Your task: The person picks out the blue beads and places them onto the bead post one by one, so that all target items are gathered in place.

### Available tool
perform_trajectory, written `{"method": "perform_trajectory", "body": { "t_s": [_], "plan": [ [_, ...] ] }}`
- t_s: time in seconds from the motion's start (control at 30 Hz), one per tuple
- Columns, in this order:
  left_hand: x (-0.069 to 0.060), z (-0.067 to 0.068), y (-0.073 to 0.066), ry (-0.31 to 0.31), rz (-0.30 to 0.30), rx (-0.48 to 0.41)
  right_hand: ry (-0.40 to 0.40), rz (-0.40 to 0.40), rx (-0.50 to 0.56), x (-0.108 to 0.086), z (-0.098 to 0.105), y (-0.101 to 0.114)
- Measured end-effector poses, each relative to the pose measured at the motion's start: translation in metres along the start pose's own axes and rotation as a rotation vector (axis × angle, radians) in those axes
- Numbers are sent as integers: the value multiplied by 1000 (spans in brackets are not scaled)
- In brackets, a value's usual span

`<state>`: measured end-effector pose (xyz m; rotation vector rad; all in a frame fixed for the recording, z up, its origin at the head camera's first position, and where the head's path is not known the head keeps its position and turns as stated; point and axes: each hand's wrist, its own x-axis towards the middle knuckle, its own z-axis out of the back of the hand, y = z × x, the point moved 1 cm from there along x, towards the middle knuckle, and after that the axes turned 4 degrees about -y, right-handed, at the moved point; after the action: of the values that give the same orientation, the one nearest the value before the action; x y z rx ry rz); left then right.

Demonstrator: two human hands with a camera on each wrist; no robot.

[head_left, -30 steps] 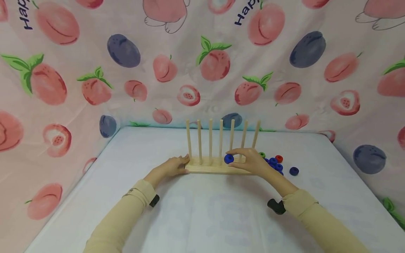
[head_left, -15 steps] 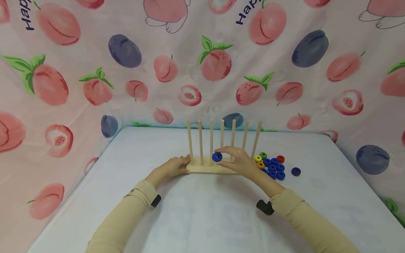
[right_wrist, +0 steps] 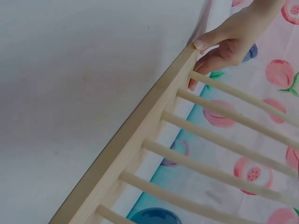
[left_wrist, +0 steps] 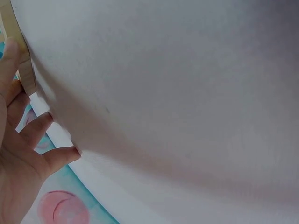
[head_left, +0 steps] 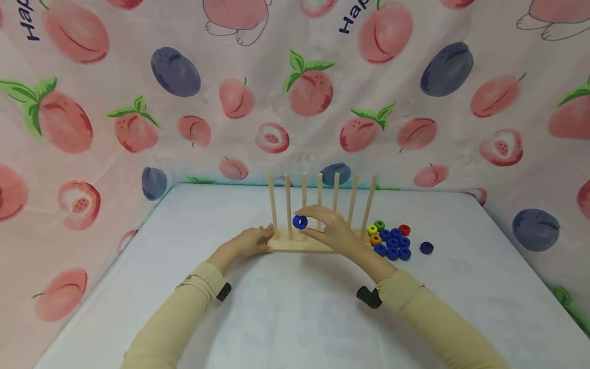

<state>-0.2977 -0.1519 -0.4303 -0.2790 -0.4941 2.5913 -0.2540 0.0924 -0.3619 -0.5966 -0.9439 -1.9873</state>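
Observation:
A wooden rack (head_left: 299, 246) with a row of upright bare pegs stands on the table. My left hand (head_left: 249, 242) grips its left end; in the left wrist view that hand (left_wrist: 23, 154) has its thumb on the wood and some fingers spread. The right wrist view shows the left hand (right_wrist: 233, 42) holding the rack's end (right_wrist: 159, 98), thumb in front, fingers behind. My right hand (head_left: 335, 231) pinches a blue ring (head_left: 295, 222) between thumb and fingers, hole facing the head camera, between the second and third pegs from the left. The right wrist view does not show this ring.
Right of the rack lie several blue rings (head_left: 393, 243), a yellow ring (head_left: 372, 230), an orange ring (head_left: 375, 240), a green ring (head_left: 379, 225) and a red ring (head_left: 404, 229). A dark ring (head_left: 426, 248) lies apart. Fruit-patterned cloth (head_left: 276, 77) hangs behind the table.
My right hand has moved left along the rack with the blue ring, from the right-hand pegs, uncovering the yellow and orange rings. My left hand stays at the rack's left end.

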Motion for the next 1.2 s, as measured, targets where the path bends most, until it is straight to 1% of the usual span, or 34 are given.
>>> {"method": "perform_trajectory", "body": {
  "t_s": [0.27, 0.37, 0.57, 0.8, 0.93, 1.03, 1.2],
  "plan": [
    [-2, 1, 0, 6, 20, -15, -39, 9, 21, 11, -8, 11],
    [-2, 1, 0, 0, 13, -18, -55, 13, 37, 14, -11, 12],
    [-2, -2, 0, 0, -1, -25, -88, 20, 33, 20, -12, 13],
    [-3, -3, -1, 3, -16, -29, -113, 11, 17, 28, -10, 14],
    [-2, -2, -2, -16, -26, -10, -125, 10, 3, 35, -6, 15],
    [-2, 0, -1, -24, -23, 2, -137, 20, -13, 42, -3, 17],
    [-3, 1, -1, -21, -2, -27, -182, 48, -36, 54, 1, 16]
  ]
}}
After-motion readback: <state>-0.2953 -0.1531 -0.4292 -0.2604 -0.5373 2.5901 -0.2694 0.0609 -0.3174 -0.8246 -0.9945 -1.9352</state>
